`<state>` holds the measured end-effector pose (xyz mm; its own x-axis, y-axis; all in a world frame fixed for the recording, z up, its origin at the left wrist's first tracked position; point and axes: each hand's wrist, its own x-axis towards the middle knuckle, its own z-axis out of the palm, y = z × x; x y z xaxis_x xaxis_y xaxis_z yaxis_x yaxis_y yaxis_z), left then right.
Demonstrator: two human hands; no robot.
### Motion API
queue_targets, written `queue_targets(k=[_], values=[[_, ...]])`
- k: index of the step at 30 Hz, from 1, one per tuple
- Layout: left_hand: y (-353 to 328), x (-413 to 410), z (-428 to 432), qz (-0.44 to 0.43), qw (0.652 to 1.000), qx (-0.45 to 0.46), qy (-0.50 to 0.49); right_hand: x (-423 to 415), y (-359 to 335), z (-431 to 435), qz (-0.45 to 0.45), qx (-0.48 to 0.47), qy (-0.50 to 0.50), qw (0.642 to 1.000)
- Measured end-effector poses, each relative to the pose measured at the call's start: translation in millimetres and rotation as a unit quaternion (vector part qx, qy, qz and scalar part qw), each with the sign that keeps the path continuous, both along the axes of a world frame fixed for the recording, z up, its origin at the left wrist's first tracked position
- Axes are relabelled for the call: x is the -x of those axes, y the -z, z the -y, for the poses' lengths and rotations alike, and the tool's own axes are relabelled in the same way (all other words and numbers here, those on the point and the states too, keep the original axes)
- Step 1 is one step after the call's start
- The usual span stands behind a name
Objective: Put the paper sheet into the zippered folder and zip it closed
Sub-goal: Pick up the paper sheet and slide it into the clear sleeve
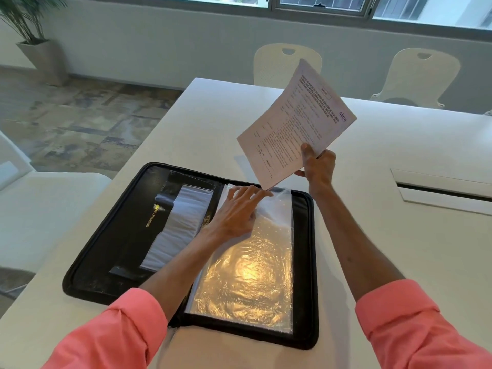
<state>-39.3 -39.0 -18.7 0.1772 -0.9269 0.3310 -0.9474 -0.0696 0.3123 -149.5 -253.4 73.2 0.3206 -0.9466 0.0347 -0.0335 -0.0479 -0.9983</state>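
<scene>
Black zippered folder (87, 251) laid open at lower centre on a white table (399, 235), left hand (235, 211) spread flat on its clear plastic sleeve (247, 275), printed paper sheet (295, 123) held tilted above the folder's upper right corner, pinched at its lower edge by the right hand (318, 165).

One view only, from camera on person's head. Looked forward and down, close over white table (399, 145). Both arms reached out from bottom edge. Wide lens bent the edges. Far off: chairs (287, 65), windows (319, 4), plant (29, 17).

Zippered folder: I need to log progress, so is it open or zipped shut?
Open. The zippered folder lies spread flat on the table, both inner halves showing.
</scene>
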Motion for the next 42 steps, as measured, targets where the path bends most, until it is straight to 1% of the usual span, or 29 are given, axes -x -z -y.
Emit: queue_targets(k=[8, 17, 19, 23, 26, 31, 36, 42], values=[[0, 2, 0, -0.021, 1.0, 0.019, -0.007, 1, 9, 4, -0.053, 0.019, -0.034, 0.998], [-9, -6, 4, -0.033, 0.999, 0.001, -0.02, 12, 1, 12, -0.065, -0.009, -0.129, 0.989], [-11, -9, 4, -0.029, 1.0, -0.002, -0.013, 13, -1, 16, -0.081, -0.019, -0.153, 0.985], [-14, -24, 7, 0.012, 1.0, -0.017, 0.015, 18, -5, 25, -0.103, -0.034, -0.194, 0.975], [-17, -36, 10, 0.009, 0.999, -0.025, 0.023, 23, -6, 31, -0.116, -0.03, -0.209, 0.971], [-24, -47, 10, -0.003, 1.0, -0.03, 0.002, 31, 0, 37, -0.122, -0.025, -0.245, 0.961], [-27, -63, 9, 0.048, 0.996, -0.067, -0.015, 30, 4, 44, -0.132, -0.028, -0.266, 0.955], [-29, -94, 9, 0.12, 0.989, -0.075, -0.032, 26, 9, 56, -0.142, -0.028, -0.279, 0.949]])
